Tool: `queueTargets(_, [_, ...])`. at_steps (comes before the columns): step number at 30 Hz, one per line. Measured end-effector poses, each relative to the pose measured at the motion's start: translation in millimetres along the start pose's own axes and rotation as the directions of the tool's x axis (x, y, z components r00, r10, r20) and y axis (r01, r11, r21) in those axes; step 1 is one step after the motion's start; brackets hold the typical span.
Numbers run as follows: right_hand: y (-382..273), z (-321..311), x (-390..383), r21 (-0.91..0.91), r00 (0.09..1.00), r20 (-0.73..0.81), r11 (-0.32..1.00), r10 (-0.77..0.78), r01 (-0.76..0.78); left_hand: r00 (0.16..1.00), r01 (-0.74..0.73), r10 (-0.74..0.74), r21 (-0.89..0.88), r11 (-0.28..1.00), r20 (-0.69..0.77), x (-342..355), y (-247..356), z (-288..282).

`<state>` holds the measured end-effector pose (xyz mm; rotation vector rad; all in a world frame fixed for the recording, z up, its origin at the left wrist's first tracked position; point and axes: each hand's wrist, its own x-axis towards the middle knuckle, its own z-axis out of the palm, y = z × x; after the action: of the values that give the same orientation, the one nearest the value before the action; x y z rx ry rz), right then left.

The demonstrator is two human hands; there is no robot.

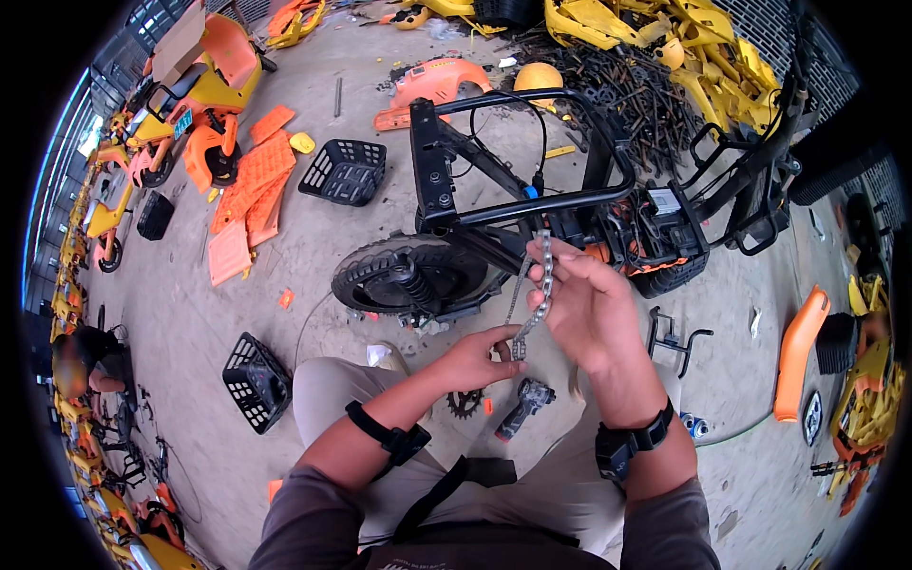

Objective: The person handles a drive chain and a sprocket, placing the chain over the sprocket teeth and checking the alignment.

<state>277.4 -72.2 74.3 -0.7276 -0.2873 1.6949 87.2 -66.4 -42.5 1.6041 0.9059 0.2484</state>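
A metal drive chain (545, 283) hangs in a loop between my hands, in front of a stripped black bike frame (532, 211). My left hand (483, 357) is closed, pinching the lower end of the chain between thumb and fingers. Higher up, my right hand (591, 309) has its fingers curled against the chain's upper part, palm turned toward the chain. Behind the chain lies the frame's rear wheel (385, 274) with its black tyre. Below my hands, a toothed sprocket (464, 403) and a cordless power tool (525, 409) rest on the floor between my legs.
Black plastic baskets (257, 382) stand to the left, with orange panels (255, 185) beyond. Dark metal parts (627, 104) and yellow body panels (698, 47) are heaped at the far right. A bent black bracket (676, 344) and an orange cover (801, 356) lie right. Another person (87, 364) is far left.
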Motion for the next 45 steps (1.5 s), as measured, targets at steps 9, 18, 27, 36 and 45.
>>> queueTargets(9, [-21, -22, 9, 0.13, 0.93, -0.057, 0.921, -0.362, 0.367, 0.956, -0.232, 0.263, 0.214, 0.949, -0.132, -3, 2, 0])
queueTargets(18, [-19, -34, 17, 0.046, 0.926, -0.195, 0.94, -0.323, 0.338, 0.951, -0.286, 0.261, -0.143, 0.948, -0.167, -4, -13, -4])
queueTargets(27, [2, -24, 15, -0.016, 0.964, -0.171, 0.979, -0.205, 0.205, 0.97, -0.205, 0.243, -0.488, 0.849, 0.016, -21, 14, -29])
queueTargets(36, [16, -35, 22, -0.465, 0.969, -0.233, 0.884, -0.081, -0.038, 0.942, -0.243, 0.335, -0.637, 0.731, 0.026, -31, 20, -41])
queueTargets(45, [41, -64, 0, -0.841, 0.805, 0.54, -0.113, -0.248, 0.529, 0.964, -0.033, 0.175, -0.564, 0.825, 0.199, -34, 32, -42])
